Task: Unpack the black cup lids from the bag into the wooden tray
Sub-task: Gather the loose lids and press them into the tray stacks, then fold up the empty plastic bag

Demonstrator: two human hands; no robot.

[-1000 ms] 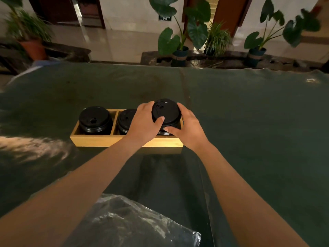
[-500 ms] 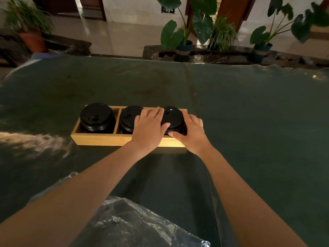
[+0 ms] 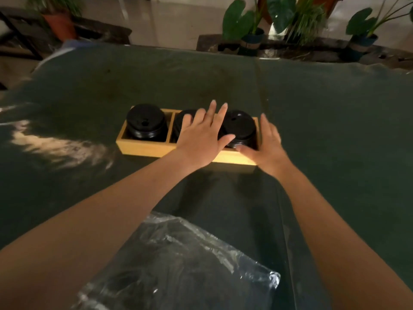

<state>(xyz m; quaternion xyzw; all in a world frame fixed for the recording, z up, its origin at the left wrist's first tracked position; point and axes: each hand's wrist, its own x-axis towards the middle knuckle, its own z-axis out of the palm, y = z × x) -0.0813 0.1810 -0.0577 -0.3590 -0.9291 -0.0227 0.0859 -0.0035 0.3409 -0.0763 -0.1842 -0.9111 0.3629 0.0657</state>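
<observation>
Three black lid stacks (image 3: 145,121) fill the wooden tray (image 3: 143,147); clear bag (image 3: 178,260) nearby

- One head-worn view only, looking forward and down over the dark surface (image 3: 324,130) from its near edge.
- Near: both forearms fill the foreground; potted plants (image 3: 250,25) line the far edge.

Three lid stacks (image 3: 146,121) in tray (image 3: 143,147) on table (image 3: 335,130), bag (image 3: 178,265) before tray
</observation>
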